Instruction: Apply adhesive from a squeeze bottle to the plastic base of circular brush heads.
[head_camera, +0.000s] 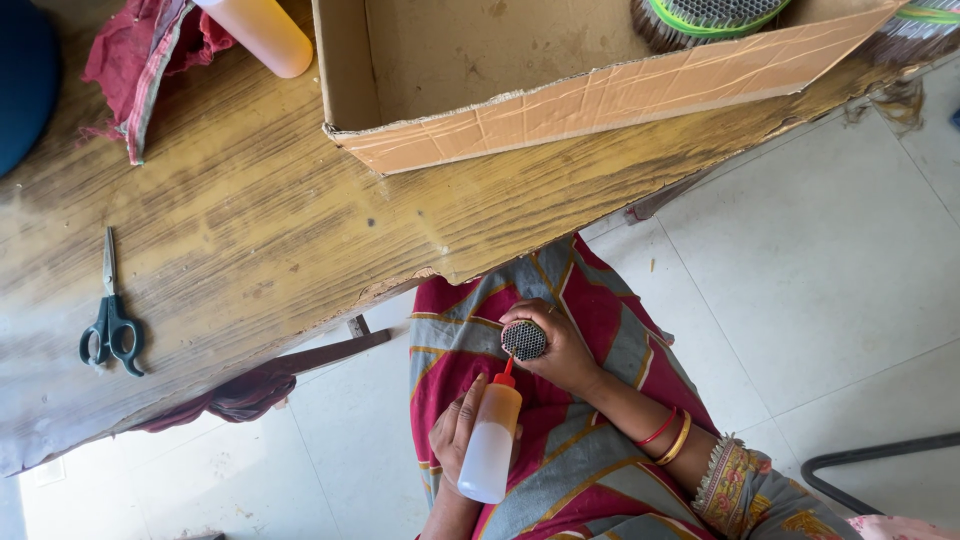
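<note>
Big worn wooden worktop (250, 220) fills most of the view, grain scratched up and the near edge chipped, with pale floor tiles (850, 260) below it. On the worktop sits an open cardboard box (600, 100) patched with tape, a brush-like bundle with a green band (710, 15) poking out of its far corner. Off to one side there's a red cloth (140, 50), an orange-ish plastic bottle (260, 35) lying next to it, and black-handled scissors (112, 330) near the other edge.

Down over the lap, away from the worktop, is a small round bundle (524, 340) whose end face looks like a dark honeycomb of tiny holes. The right hand (560, 350) is wrapped snugly around it, fingers curled shut. The left hand (458, 432) is closed round a translucent white squeeze bottle (490, 445) with a red nozzle, the tip touching the lower edge of the bundle's face.
</note>
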